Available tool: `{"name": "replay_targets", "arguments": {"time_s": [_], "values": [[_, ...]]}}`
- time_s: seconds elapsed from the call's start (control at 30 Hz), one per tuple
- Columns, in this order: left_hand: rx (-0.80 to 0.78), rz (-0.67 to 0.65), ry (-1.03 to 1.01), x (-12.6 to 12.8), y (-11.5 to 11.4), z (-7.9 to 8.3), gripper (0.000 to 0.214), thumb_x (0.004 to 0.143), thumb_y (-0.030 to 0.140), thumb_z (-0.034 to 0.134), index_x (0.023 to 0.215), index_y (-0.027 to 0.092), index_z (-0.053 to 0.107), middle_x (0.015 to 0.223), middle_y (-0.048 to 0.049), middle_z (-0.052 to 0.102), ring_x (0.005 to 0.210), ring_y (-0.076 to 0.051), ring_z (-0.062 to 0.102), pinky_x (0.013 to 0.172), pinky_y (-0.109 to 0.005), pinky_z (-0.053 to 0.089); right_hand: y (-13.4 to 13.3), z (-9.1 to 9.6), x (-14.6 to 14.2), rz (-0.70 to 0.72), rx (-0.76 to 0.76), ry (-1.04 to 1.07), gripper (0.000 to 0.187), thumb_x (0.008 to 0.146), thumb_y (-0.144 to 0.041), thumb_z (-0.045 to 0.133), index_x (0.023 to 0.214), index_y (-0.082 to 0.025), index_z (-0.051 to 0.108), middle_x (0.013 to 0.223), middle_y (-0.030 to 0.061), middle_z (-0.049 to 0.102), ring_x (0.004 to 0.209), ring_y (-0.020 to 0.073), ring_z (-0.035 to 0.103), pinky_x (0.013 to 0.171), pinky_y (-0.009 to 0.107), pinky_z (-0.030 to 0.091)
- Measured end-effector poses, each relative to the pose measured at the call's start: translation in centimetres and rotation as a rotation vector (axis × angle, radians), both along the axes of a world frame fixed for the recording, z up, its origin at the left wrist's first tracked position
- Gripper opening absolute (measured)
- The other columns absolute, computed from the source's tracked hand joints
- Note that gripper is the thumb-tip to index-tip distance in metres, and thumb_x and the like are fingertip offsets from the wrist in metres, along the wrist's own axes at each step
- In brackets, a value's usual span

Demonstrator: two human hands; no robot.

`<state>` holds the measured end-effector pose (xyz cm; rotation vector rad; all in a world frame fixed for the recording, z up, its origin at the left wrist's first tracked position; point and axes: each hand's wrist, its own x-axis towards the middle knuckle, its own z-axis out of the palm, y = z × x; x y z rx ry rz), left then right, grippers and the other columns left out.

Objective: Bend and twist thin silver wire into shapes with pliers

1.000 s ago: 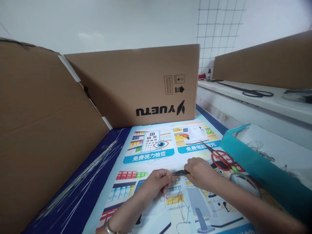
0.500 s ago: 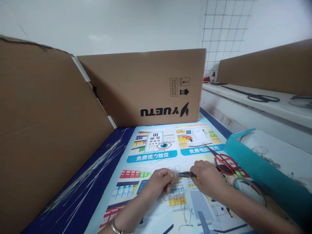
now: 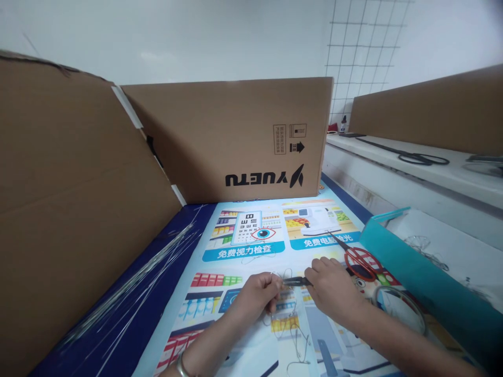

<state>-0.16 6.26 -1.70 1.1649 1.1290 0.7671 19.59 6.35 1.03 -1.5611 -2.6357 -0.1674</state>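
My right hand (image 3: 330, 287) is closed round the handles of a pair of pliers (image 3: 295, 281), whose dark jaws point left. The jaw tips meet the fingertips of my left hand (image 3: 261, 294), which pinches a thin wire (image 3: 288, 273); a small loop of it shows just above the jaws. Whether the jaws are clamped on the wire is too small to tell. More bent wire pieces (image 3: 297, 340) lie on the printed sheet below my hands. Red-handled scissors (image 3: 359, 263) rest beyond my right hand, blades pointing away to the left.
Long straight wires (image 3: 137, 283) lie on the blue surface at left. A teal box (image 3: 416, 277) with coiled wire stands at right, beside a round glass dish (image 3: 401, 309). Cardboard panels (image 3: 220, 141) wall the back and left. Black scissors (image 3: 420, 157) lie on the white ledge.
Both hands stay nearly in place, with the pliers still at the left fingertips. The pliers and right hand have shifted very slightly left; the whole view has moved a little.
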Motion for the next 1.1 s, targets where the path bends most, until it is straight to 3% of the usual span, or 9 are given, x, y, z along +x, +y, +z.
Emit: {"name": "replay_targets", "arguments": {"time_s": [0.37, 0.73, 1.1], "values": [[0.028, -0.010, 0.026, -0.06, 0.16, -0.32, 0.025, 0.076, 0.037, 0.055, 0.062, 0.016, 0.051, 0.043, 0.0054, 0.047, 0.035, -0.006, 0.041, 0.040, -0.019, 0.028, 0.13, -0.12, 0.36, -0.015, 0.051, -0.001, 0.006, 0.079, -0.022, 0.052, 0.078, -0.019, 0.057, 0.081, 0.0065, 0.055, 0.081, 0.0215, 0.044, 0.068, 0.034, 0.024], [0.026, -0.017, 0.054, -0.02, 0.05, -0.05, 0.025, 0.075, 0.038, 0.055, 0.063, 0.017, 0.050, 0.046, 0.0057, 0.049, 0.035, -0.006, 0.041, 0.039, -0.019, 0.028, 0.35, -0.55, 0.35, 0.088, 0.121, -0.039, 0.004, 0.077, -0.016, 0.053, 0.076, -0.018, 0.056, 0.079, 0.0055, 0.054, 0.078, 0.0205, 0.042, 0.068, 0.034, 0.023], [0.037, -0.024, 0.076, 0.05, 0.01, 0.18, 0.019, 0.075, 0.032, 0.052, 0.063, 0.017, 0.050, 0.045, 0.0066, 0.047, 0.035, -0.006, 0.042, 0.039, -0.019, 0.027, 0.33, -0.44, 0.46, 0.040, 0.142, -0.016, 0.005, 0.078, -0.020, 0.053, 0.076, -0.018, 0.057, 0.079, 0.0060, 0.054, 0.078, 0.0208, 0.042, 0.067, 0.034, 0.022]]}}
